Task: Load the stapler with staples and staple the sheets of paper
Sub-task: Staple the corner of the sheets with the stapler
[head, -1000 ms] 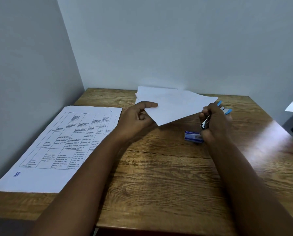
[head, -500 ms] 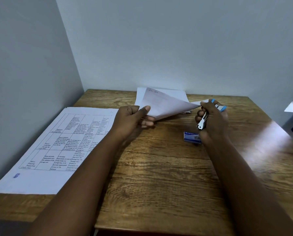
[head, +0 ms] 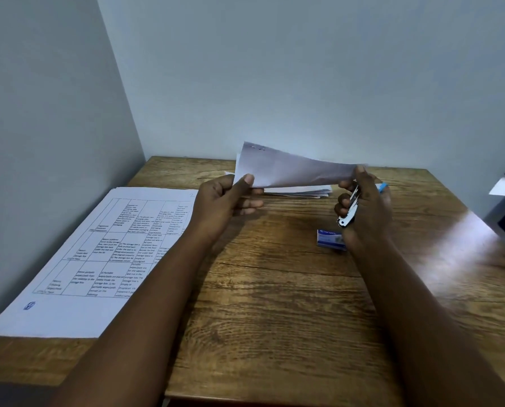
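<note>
Head camera, looking down over both forearms: a person's left hand pinches the near-left corner of a raised sheet of paper between thumb and curled fingers, holding it off the wooden counter at about 12 o'clock in the frame. The sheet sags across to the right hand, whose forefinger and thumb appear to meet the paper's right edge at roughly 1 o'clock, though the exact contact is blurred. That same right hand is wrapped around a small stapler, its metal body slanting down through the curled fingers and a blue tip showing past the knuckles at the hand's 2 o'clock. Beneath the lifted sheet, a thin stack of papers lies flat toward the far edge of the counter, near the wall. A blue and white staple box rests on the counter just under the right wrist, at about 7 o'clock from the stapler and partly hidden by the hand. At 9 o'clock, a printed page with a table of text lies on the counter's left side, its right part covered by the left forearm.
</note>
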Demonstrator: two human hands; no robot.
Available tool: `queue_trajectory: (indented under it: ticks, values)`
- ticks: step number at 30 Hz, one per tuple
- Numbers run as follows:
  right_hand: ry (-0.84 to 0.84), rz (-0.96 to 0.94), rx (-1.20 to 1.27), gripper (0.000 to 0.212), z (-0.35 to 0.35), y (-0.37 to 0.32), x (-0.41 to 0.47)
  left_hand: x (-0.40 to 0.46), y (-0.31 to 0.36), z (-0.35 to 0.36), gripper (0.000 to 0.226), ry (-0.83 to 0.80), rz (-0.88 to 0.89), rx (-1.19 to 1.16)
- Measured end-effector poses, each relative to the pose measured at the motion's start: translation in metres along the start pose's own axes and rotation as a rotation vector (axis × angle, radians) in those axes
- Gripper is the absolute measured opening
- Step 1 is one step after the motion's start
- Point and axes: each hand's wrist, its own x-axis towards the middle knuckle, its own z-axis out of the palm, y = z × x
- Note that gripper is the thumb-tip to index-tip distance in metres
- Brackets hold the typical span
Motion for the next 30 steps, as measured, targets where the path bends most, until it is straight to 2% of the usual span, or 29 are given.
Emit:
queue_trajectory:
  ticks: [4, 6, 8, 9, 10, 13, 16, 19, 25, 30]
  values:
    - [-0.149, 0.079, -0.1, 0.031, 0.001, 0.002, 0.0, 0.0, 0.004, 0.003, 0.061, 0.072, -0.009, -0.053]
    - [-0.255, 0.124, -0.164, 0.024, 0.005, 0.005, -0.005, 0.001, 0.003, 0.002, 0.052, 0.096, 0.007, -0.008]
    - [-0.351, 0.173, -0.2, 0.015, 0.01, 0.008, -0.012, 0.0, 0.0, 0.0, 0.02, 0.069, 0.059, 0.029]
    - [-0.396, 0.193, -0.227, 0.009, 0.012, 0.01, -0.016, 0.001, -0.001, -0.001, 0.019, 0.057, 0.102, 0.084]
    - [-0.436, 0.22, -0.264, 0.009, 0.015, 0.012, -0.019, 0.001, -0.002, -0.002, 0.03, 0.05, 0.137, 0.147]
    - [-0.521, 0.331, -0.337, 0.029, 0.019, 0.014, -0.027, 0.002, -0.004, -0.002, 0.047, 0.05, 0.215, 0.236]
    - [-0.645, 0.414, -0.427, 0.03, 0.02, 0.016, -0.033, 0.005, -0.004, -0.003, 0.054, 0.072, 0.247, 0.245]
    - [-0.681, 0.413, -0.458, 0.035, 0.02, 0.02, -0.034, 0.007, -0.006, -0.005, 0.058, 0.084, 0.264, 0.263]
    - [-0.692, 0.426, -0.425, 0.029, 0.019, 0.018, -0.031, 0.01, -0.008, -0.008, 0.06, 0.088, 0.304, 0.271]
    - [-0.753, 0.332, -0.47, 0.045, 0.019, 0.019, -0.032, 0.007, -0.008, -0.005, 0.059, 0.042, 0.317, 0.26]
